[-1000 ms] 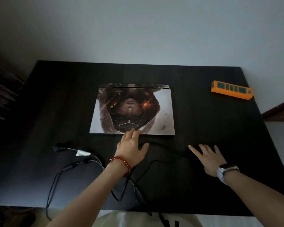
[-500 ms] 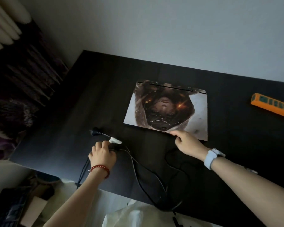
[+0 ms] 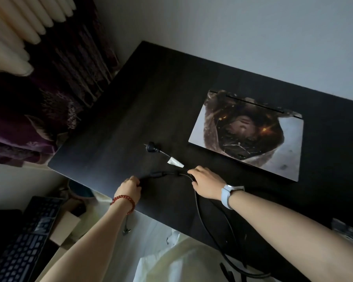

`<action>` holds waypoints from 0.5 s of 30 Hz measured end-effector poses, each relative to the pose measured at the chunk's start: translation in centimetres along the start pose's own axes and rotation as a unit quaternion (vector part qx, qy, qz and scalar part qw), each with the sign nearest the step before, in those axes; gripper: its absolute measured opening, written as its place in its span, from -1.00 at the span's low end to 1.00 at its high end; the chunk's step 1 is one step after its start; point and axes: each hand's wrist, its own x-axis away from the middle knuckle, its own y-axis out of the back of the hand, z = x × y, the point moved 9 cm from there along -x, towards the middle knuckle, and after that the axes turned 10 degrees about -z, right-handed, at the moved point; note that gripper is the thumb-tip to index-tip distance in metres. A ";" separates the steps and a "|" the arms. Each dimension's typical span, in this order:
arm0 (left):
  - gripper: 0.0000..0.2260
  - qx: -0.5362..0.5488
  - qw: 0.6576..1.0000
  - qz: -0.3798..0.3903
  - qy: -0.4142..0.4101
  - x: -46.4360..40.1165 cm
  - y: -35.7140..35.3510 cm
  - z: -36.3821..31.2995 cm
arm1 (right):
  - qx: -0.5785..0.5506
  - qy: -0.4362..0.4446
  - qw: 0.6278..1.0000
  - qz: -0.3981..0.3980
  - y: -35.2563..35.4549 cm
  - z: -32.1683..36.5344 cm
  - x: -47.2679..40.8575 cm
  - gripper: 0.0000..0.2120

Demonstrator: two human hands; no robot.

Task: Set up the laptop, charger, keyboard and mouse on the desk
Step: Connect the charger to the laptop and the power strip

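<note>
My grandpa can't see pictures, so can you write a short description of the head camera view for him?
Two bare hands, the left hand and the right hand, grip a thin black charger cable near the front edge of a dark wooden desk. A closed laptop with a printed picture on its lid lies flat behind them, and a dark keyboard sits below the desk.

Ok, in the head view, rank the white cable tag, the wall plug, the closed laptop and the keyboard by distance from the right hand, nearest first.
From the right hand:
1. White cable tag, just up-left of the fingers.
2. Wall plug, further up-left on the desk.
3. Closed laptop, up-right; its near edge is about as close as the plug, too close to call.
4. Keyboard, off the desk, lower left.
</note>
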 end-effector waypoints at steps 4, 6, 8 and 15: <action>-0.85 0.049 0.996 0.005 -0.070 1.0 0.5 -1.1 | 0.024 0.061 0.996 -0.065 0.0 2.9 -0.9 -0.49; -0.85 0.101 0.983 -0.031 -0.149 1.7 2.6 -3.5 | 0.014 0.097 0.990 -0.102 1.0 4.6 -1.3 -0.45; -0.84 0.129 0.962 -0.080 -0.227 2.5 5.5 -6.4 | -0.019 0.115 0.985 -0.125 2.3 5.7 -1.7 -0.49; -0.84 0.123 0.922 -0.213 -0.298 3.1 13.3 -13.4 | -0.112 0.077 0.960 -0.243 11.9 3.5 -0.3 -0.69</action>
